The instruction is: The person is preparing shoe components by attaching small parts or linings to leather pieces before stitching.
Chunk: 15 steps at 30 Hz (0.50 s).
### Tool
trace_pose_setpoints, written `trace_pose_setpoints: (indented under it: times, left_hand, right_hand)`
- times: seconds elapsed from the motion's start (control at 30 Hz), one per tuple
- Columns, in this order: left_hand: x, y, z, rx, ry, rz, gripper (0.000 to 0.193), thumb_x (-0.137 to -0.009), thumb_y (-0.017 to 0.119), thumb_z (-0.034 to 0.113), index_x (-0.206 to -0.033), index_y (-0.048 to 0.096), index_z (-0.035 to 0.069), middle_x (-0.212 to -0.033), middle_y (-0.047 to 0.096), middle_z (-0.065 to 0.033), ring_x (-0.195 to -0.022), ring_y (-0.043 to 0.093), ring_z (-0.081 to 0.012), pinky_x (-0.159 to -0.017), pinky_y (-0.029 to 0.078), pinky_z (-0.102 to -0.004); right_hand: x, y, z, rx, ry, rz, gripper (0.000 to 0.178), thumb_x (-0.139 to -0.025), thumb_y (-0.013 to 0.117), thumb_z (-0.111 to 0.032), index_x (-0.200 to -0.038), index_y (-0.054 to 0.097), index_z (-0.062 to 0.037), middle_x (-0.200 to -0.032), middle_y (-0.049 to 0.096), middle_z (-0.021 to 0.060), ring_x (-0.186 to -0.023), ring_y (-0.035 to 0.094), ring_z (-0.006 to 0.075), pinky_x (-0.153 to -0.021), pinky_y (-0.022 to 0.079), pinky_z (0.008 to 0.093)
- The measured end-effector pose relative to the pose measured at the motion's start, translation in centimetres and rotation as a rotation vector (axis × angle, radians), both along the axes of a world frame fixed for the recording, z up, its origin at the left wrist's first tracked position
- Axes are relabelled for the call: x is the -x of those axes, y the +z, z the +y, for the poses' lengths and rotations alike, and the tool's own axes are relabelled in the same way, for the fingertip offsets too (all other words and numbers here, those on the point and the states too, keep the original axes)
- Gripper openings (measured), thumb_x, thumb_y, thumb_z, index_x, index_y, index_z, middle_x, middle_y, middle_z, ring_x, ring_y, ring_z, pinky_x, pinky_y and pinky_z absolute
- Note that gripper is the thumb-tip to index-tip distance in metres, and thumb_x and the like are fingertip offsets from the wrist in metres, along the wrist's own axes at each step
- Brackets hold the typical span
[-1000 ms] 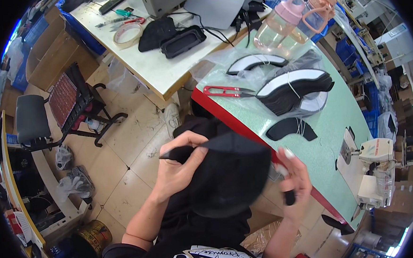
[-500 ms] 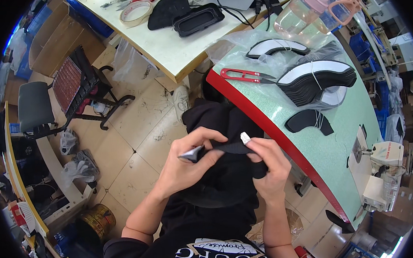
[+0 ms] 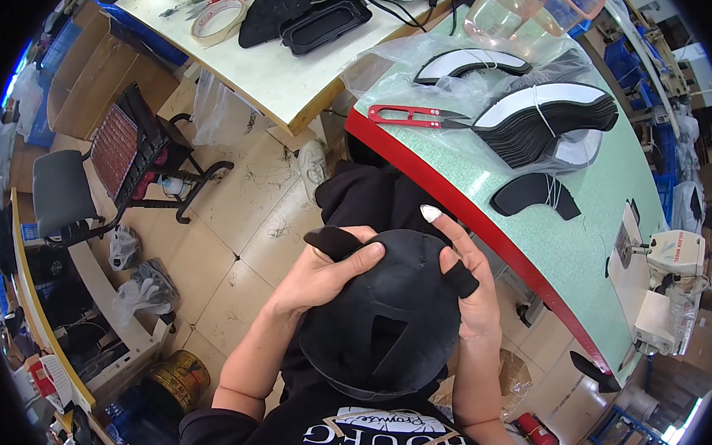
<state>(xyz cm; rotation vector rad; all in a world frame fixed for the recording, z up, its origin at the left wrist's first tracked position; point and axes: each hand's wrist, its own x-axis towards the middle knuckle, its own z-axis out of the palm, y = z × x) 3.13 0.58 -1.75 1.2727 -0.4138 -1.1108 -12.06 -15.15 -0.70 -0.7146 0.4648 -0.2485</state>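
Note:
A black cap lies over my lap with its rounded crown facing up. A dark, roughly triangular opening shows in its side. My left hand grips the cap's upper left, thumb pressed on the outside and the other fingers mostly hidden behind. A dark fabric flap sticks out above that hand. At the cap's right side is my right hand, its fingers apart and extended. One fingertip wears a white covering. A black band wraps the thumb, which is beside the cap's edge.
To the right, a green table with a red edge holds red thread snips, bundled curved black pieces and a sewing machine. A white table stands ahead, a chair at left.
The cap has been turned over, so its crown now faces up. My right hand has come off the black edge it was pinching, fingers spreading. A shiny grey item by my left hand is out of sight.

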Motion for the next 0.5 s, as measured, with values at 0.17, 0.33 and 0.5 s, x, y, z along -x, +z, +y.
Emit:
trace_pose_setpoints:
  times: [0.17, 0.33, 0.5]
  left_hand:
    - [-0.3, -1.2, 0.7, -0.020, -0.017, -0.041, 0.021, -0.101, 0.068, 0.021, -0.092, 0.070, 0.002, -0.080, 0.063, 0.0062, -0.075, 0.054, -0.0011, -0.067, 0.044, -0.0205]
    - [-0.6, -0.3, 1.2, 0.046, -0.059, -0.125, 0.018, -0.091, 0.077, 0.012, -0.103, 0.069, 0.001, -0.092, 0.066, 0.0034, -0.088, 0.059, -0.0050, -0.077, 0.047, -0.0228]
    - [0.5, 0.4, 2.1, 0.051, 0.146, -0.670, 0.038, -0.084, 0.075, -0.001, -0.121, 0.065, -0.002, -0.094, 0.062, -0.0061, -0.084, 0.059, -0.0138, -0.077, 0.048, -0.0279]
  right_hand:
    - [0.7, 0.1, -0.3, 0.025, 0.017, 0.072, 0.044, -0.105, 0.058, -0.010, -0.146, 0.048, 0.0016, -0.115, 0.073, 0.0113, -0.101, 0.070, 0.0125, -0.090, 0.055, 0.0265]
    - [1.1, 0.0, -0.8, 0.118, -0.103, 0.151, 0.041, -0.104, 0.058, -0.006, -0.143, 0.051, 0.0015, -0.115, 0.073, 0.0116, -0.103, 0.069, 0.0130, -0.093, 0.053, 0.0261]
    - [1.7, 0.0, 0.4, 0.930, -0.287, 0.287, 0.051, -0.095, 0.068, -0.005, -0.143, 0.050, 0.0008, -0.139, 0.061, 0.0179, -0.124, 0.061, 0.0230, -0.102, 0.047, 0.0328]
